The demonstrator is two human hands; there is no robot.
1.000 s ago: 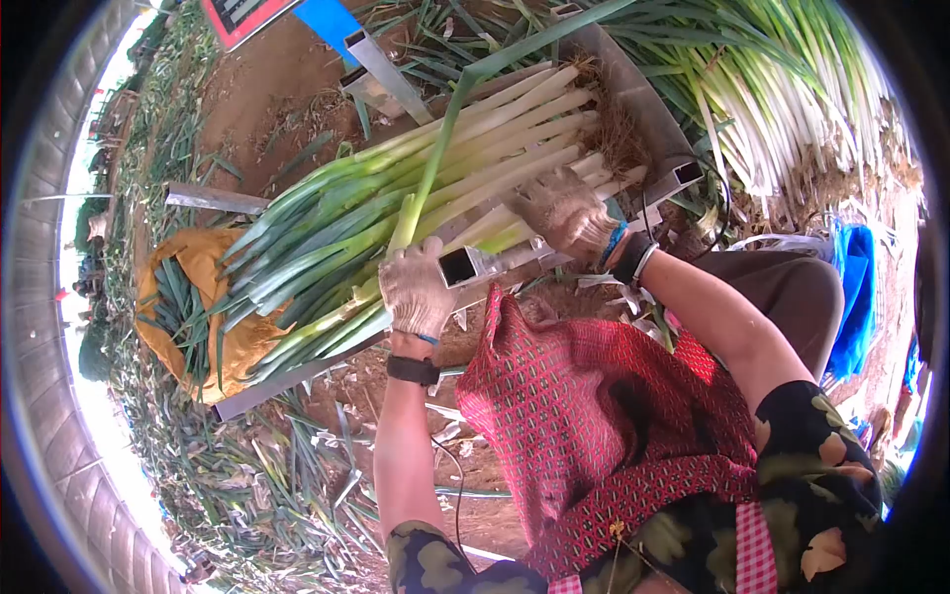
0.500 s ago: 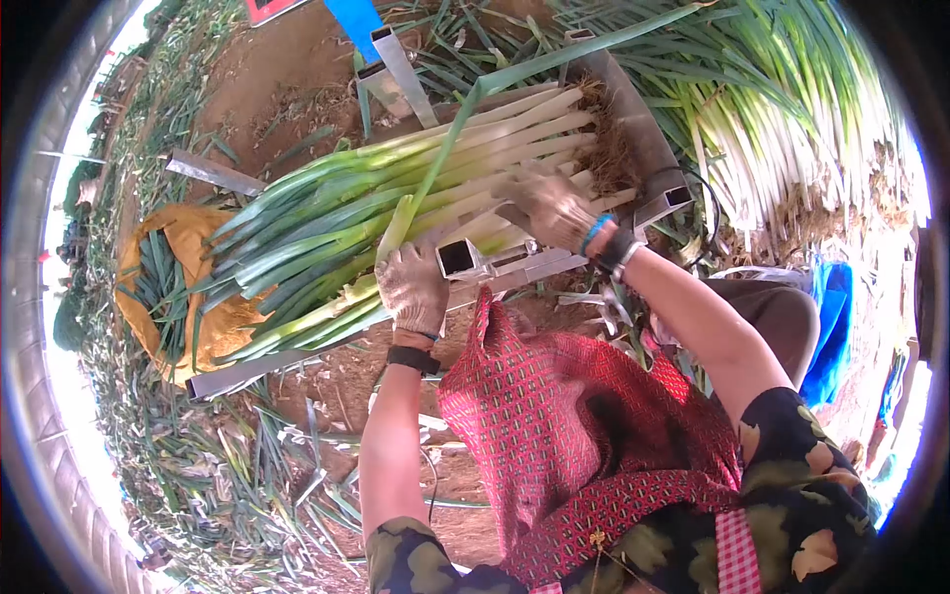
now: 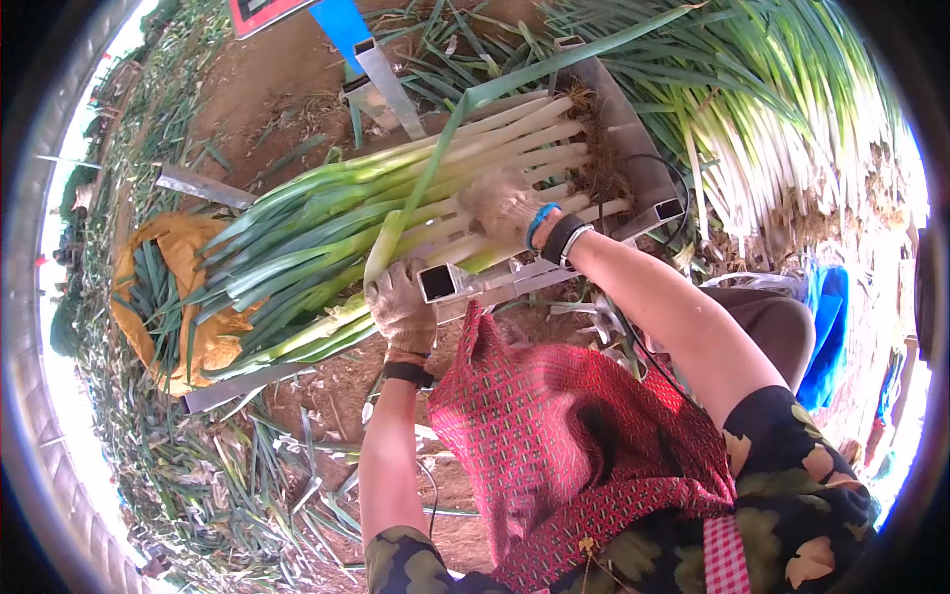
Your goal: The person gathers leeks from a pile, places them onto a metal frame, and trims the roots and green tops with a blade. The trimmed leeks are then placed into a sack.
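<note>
While the leeks (image 3: 346, 203) fill the centre and left centre of the frame, their long axis slants from the green tops at lower left up to the pale stems and roots (image 3: 600, 176) right of the upper centre. They lie side by side on a metal rack (image 3: 623, 139), the tops reaching a yellow cloth (image 3: 188, 252) at left.

Just below the middle of the bundle is the left hand (image 3: 401, 302), gloved, beside the open end of a square tube (image 3: 437, 283) on the near edge. Its fingers look closed around the lower end of a single stalk (image 3: 386, 241), though the grip is partly hidden. From there the stalk runs steeply up across the bundle, then bends towards the upper right of the frame, so that its lower part lies crosswise to the leeks beneath. That crossing seems the relation that counts, and the left hand is the nearer to it at the stalk's lower end.

Right of the stalk, the right hand (image 3: 503, 208), also gloved, is over the pale stems, nearer the roots than the left hand. It is blurred; whether its fingers are spread or hold a stem, I cannot tell. Well apart, a second pile (image 3: 767, 148) fills the upper right.
</note>
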